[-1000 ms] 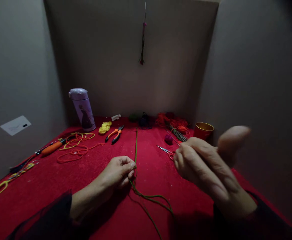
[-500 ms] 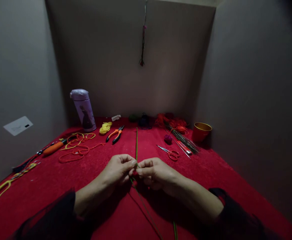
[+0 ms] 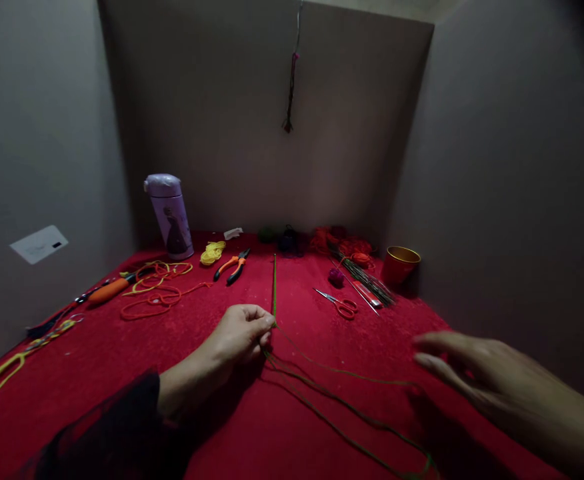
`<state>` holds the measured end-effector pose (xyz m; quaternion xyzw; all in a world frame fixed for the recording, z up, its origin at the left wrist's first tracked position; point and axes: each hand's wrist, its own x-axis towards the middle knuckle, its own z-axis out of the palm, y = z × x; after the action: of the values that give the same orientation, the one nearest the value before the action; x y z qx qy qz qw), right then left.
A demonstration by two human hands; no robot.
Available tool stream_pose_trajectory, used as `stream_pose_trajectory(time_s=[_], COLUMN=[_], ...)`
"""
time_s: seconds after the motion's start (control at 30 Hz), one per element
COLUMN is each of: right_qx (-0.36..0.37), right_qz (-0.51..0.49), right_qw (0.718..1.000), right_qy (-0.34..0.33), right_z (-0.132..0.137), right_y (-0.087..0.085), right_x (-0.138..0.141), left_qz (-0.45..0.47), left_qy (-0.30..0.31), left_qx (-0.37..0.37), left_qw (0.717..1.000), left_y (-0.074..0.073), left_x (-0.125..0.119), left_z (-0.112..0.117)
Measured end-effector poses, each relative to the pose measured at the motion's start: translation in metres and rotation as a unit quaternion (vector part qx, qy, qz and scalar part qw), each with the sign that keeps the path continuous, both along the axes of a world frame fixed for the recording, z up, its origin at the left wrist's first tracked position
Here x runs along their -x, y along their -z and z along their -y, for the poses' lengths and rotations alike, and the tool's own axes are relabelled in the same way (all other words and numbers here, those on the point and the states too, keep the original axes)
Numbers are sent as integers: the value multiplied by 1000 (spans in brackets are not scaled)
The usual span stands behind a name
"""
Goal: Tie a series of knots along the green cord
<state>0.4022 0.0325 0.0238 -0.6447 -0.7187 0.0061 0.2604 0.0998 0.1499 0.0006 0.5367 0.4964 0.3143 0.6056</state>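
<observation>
My left hand [image 3: 245, 333] is closed, its thumb and forefinger pinching the near end of a narrow green braided cord [image 3: 275, 290]. That cord runs straight away from the fingers across the red cloth. Loose green strands [image 3: 352, 401] trail from the left hand toward the right and loop near the front edge of view. Well off to the right, my right hand [image 3: 497, 380] is raised over the cloth, slightly blurred. Its thumb and forefinger are apart and no strand shows between them. One thin strand passes just below its fingertips.
Red-handled scissors [image 3: 345, 308], a purple yarn ball [image 3: 336, 277], a bundle of thin stems [image 3: 369, 280] and a red cup [image 3: 401, 267] lie to the right. Pliers [image 3: 232, 267], yellow yarn [image 3: 213, 253], a purple bottle [image 3: 172, 220] and orange cord [image 3: 155, 303] are left. Walls enclose the table.
My right hand has moved away from the left hand, far to the right. The green strands now spread rightward across the cloth. My left hand keeps its pinch in nearly the same place.
</observation>
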Motion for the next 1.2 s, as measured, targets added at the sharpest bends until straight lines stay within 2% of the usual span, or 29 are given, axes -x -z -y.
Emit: stream_pose_trajectory(time_s=[0.07,0.17,0.23,0.33,0.4,0.47,0.5,0.57,0.63,0.7,0.8,0.9,1.07,1.2], right_qx=[-15,27,67,165,257,317,325,307,277,270,305,327,306,300], right_qz=[8,-111,-195,-274,-352,-378,-374,-346,-324,-316,-334,-370,-404,-422], right_qw=[1000,988,968,932,875,837,836,861,886,893,874,851,846,842], right_qy=[-7,-100,-145,-173,-212,-238,-236,-210,-182,-176,-177,-181,-166,-152], right_z=[-19,-46,-64,-92,-110,-122,-126,-131,-132,-130,-127,-125,-123,-120], right_y=[-9,-24,-24,-5,13,28,34,41,44,44,42,42,45,44], right_x=[17,65,100,137,149,152,152,151,149,149,148,148,149,148], left_qz=[-1,3,9,26,26,15,4,-21,-49,-78,-143,-218,-324,-326], left_qy=[3,6,11,15,16,17,14,5,-6,-9,2,13,6,55], left_qx=[0,-2,-7,-11,-12,-18,-27,-54,-91,-135,-203,-242,-268,-259], left_qw=[1000,1000,1000,999,999,1000,1000,998,995,988,969,946,907,907], left_y=[0,2,3,4,4,5,5,7,11,15,20,15,-1,-3], left_x=[0,0,0,1,1,0,0,0,0,2,5,8,9,6], left_z=[1,2,1,0,-1,-2,-3,-5,-6,-7,-6,-3,5,13])
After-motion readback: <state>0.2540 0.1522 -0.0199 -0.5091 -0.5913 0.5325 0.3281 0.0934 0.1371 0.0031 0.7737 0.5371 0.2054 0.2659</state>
